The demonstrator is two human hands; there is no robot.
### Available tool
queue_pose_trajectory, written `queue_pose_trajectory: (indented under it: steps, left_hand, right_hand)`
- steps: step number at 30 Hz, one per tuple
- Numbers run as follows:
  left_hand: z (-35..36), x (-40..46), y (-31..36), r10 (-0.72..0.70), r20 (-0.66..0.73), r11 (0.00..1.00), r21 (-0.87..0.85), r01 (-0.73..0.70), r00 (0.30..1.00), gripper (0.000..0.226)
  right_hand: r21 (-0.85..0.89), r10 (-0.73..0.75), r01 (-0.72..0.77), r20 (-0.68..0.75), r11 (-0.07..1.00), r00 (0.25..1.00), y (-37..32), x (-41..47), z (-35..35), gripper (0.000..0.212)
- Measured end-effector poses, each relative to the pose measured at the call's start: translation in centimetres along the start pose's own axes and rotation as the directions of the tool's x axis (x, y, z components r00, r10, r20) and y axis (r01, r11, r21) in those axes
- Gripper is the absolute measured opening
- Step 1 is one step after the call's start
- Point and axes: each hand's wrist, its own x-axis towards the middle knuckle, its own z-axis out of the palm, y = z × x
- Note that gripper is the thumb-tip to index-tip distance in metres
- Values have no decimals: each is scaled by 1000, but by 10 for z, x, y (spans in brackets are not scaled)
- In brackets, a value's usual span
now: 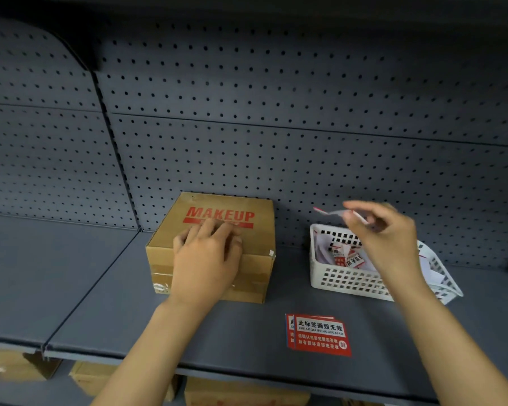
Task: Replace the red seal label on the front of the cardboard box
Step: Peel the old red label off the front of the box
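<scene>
The left hand [207, 259], fingers spread, steadies the cardboard box [217, 230]; at three o'clock, the right hand [386, 230] pinches a peeled label [335, 213] over the white basket [349, 281] for discarding.

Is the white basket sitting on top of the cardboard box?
No, the white basket stands on the shelf to the right of the cardboard box, apart from it.

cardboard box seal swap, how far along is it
Removal looks done or nearly so: the right hand holds a peeled strip above the white basket of scraps. The left hand steadies the cardboard box, hiding its front. Left: stick on a fresh red label from the shelf.
</scene>
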Motion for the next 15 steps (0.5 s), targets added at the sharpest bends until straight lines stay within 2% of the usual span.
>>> queue_pose_trajectory:
  steps: [2, 4, 8, 11, 13, 15]
  left_hand:
    - [-6, 4, 2, -8, 64, 986, -165, 19, 998, 17]
    - [-11, 8, 8, 55, 103, 972, -233, -29, 993, 19]
    - [-10, 10, 22, 164, 112, 952, -278, -128, 980, 39]
    - [-6, 8, 28, 171, 147, 964, -231, -134, 974, 22]
    - [-9, 7, 31, 138, 165, 968, -233, -98, 977, 16]
    - [-14, 9, 34, 108, 223, 973, -223, -58, 969, 13]
  right_hand:
    - [-260, -108, 95, -36, 961, 994, 19, 6, -19, 17]
    - [-413, -111, 101, -1, 905, 994, 39, 8, -35, 17]
    - [-526, 100, 21, 201, 850, 975, 62, 8, -47, 15]
    - [-565, 314, -90, 313, 820, 897, 65, 12, -50, 19]
    - [-587, 373, -102, 361, 803, 855, 67, 17, -53, 17]
    - [-597, 441, -110, 443, 795, 780, 66, 22, -57, 16]
